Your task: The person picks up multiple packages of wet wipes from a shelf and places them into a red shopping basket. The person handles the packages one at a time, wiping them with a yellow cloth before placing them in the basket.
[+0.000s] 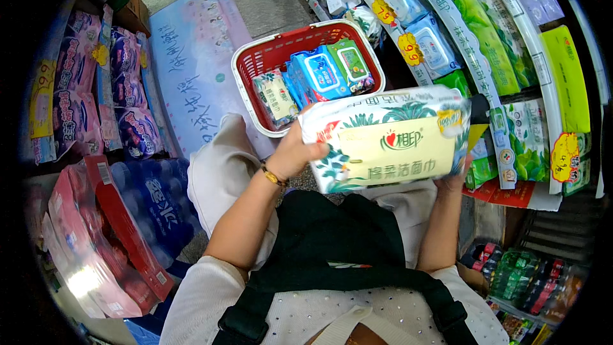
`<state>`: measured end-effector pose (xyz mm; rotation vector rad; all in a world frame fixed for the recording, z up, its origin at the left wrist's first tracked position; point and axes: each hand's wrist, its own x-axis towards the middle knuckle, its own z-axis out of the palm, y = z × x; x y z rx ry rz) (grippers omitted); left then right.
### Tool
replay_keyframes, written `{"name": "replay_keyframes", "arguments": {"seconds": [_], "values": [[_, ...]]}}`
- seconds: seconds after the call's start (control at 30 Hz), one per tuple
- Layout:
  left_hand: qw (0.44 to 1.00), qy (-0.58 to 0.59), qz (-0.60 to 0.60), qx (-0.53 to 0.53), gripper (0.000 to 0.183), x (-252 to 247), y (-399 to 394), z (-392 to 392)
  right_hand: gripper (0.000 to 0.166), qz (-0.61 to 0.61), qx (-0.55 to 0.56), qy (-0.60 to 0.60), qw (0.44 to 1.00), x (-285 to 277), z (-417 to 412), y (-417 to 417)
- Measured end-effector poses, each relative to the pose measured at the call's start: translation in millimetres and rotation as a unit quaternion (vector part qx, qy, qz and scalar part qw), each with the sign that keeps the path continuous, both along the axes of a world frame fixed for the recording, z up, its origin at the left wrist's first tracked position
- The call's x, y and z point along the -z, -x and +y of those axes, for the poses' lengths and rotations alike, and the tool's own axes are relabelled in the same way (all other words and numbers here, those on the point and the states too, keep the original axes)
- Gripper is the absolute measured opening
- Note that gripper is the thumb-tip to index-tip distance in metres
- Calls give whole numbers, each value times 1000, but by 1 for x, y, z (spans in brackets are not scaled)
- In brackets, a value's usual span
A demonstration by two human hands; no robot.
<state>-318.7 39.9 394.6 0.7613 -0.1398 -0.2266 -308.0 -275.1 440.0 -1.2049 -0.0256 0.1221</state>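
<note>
A large soft pack of face tissues (392, 141), white with green leaf print, is held up in both hands in front of the lap. My left hand (299, 148) grips its left end, thumb on the front. My right hand (454, 177) is at its lower right corner, mostly hidden behind the pack. Just beyond stands a red plastic basket with a white rim (244, 91). Inside it lie a small leaf-print tissue pack (276, 97), blue wet-wipe packs (321, 74) and a green wipe pack (353, 63).
Shelves of wipes and tissues with a white price rail (459, 40) curve along the right. At left are purple packs (136, 91), a blue-wrapped bottle pack (160, 201) and a pink shrink-wrapped pack (86, 244). Bottles (515, 273) stand at lower right.
</note>
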Motion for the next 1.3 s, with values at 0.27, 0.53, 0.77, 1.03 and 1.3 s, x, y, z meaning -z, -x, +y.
{"name": "replay_keyframes", "arguments": {"seconds": [0.27,0.53,0.77,1.03,1.3], "values": [[983,-131,22,125,53,-3,-5,32,79,189,-91,67,976,19,10,36],[989,-60,35,132,64,11,-4,24,73,265,13,-21,964,46,41,75],[977,-68,200,38,96,36,30,-36,57,224,172,-18,959,46,77,84],[972,31,209,-107,98,71,22,-48,57,314,-20,56,948,57,92,96],[885,-458,84,-3,99,29,29,-16,51,66,-15,146,987,42,107,50]]}}
